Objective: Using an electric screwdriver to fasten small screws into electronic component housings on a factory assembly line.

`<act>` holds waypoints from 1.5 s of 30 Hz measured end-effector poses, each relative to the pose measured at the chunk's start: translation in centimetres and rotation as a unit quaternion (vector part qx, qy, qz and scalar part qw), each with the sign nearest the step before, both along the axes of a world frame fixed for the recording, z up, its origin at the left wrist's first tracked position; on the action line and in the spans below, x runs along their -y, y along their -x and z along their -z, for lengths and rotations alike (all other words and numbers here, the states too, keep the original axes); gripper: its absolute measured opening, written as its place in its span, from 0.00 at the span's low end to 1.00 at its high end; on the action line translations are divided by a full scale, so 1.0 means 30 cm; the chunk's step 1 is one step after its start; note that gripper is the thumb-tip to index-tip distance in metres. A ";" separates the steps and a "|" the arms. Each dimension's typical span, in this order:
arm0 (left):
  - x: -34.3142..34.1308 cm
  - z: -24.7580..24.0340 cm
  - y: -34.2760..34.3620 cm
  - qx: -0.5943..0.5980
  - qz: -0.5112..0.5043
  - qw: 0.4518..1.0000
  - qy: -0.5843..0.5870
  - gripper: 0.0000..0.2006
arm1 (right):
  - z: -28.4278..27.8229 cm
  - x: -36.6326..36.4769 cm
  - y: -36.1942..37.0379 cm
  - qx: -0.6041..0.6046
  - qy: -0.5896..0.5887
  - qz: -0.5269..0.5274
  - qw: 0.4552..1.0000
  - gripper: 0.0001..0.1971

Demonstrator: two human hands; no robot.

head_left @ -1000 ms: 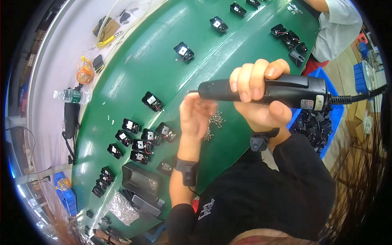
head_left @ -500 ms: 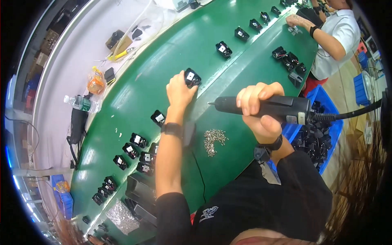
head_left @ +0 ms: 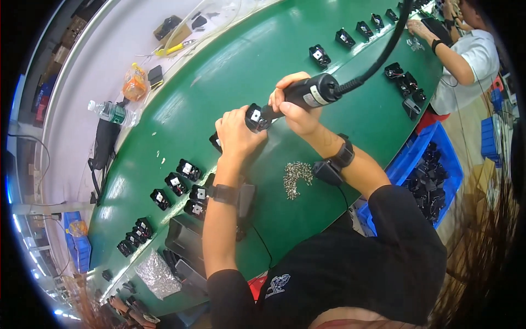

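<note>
A small open black plastic housing (head_left: 253, 122) with a white square inside is gripped at its left side by my left hand (head_left: 236, 131). My right hand (head_left: 298, 116) is wrapped around a black electric screwdriver (head_left: 311, 92), whose cord leaves its back end. The tool's front end points down into the housing; whether its bit touches a screw is hidden. Below my hands, a heap of small silvery screws (head_left: 290, 185) lies on the green bench (head_left: 197, 104). Another black housing (head_left: 216, 142) is partly covered by my left hand.
Similar housings (head_left: 189, 170) stand in rows along the bench. A blue bin (head_left: 457, 174) of black parts is at the right. At the far right a co-worker's hand (head_left: 421, 30) rests over the bench. A clear bag (head_left: 158, 275) and a dark tray (head_left: 186, 241) lie lower left.
My right hand has swung the screwdriver left and up, turning it from level to pointing into the housing. My left hand still holds the housing. The view has shifted slightly.
</note>
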State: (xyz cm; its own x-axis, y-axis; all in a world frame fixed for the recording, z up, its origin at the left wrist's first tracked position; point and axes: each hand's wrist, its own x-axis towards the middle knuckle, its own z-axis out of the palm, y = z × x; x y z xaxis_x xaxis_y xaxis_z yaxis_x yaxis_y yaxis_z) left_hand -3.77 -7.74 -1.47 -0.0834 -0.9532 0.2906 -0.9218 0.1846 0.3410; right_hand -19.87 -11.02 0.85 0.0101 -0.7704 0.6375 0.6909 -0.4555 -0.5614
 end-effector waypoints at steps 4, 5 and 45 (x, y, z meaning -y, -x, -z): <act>-0.001 0.013 -0.017 -0.006 0.005 1.000 0.017 0.29 | 0.018 0.014 -0.037 -0.016 -0.015 0.016 1.000 0.15; -0.001 0.017 -0.018 -0.008 0.004 1.000 0.016 0.29 | 0.019 0.018 -0.041 -0.022 -0.017 0.020 0.999 0.15; 0.017 -0.025 -0.078 0.113 -0.005 0.994 -0.006 0.26 | 0.059 0.035 0.040 -0.134 0.005 -0.035 0.990 0.16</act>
State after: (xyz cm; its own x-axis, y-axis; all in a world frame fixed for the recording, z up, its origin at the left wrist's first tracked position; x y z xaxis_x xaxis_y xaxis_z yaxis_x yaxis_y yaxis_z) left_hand -1.43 -8.25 -0.72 -0.1353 -0.9577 0.2539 -0.9768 0.1719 0.1279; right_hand -21.06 -12.08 -0.93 0.2330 -0.7551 0.6129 0.5485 -0.4184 -0.7240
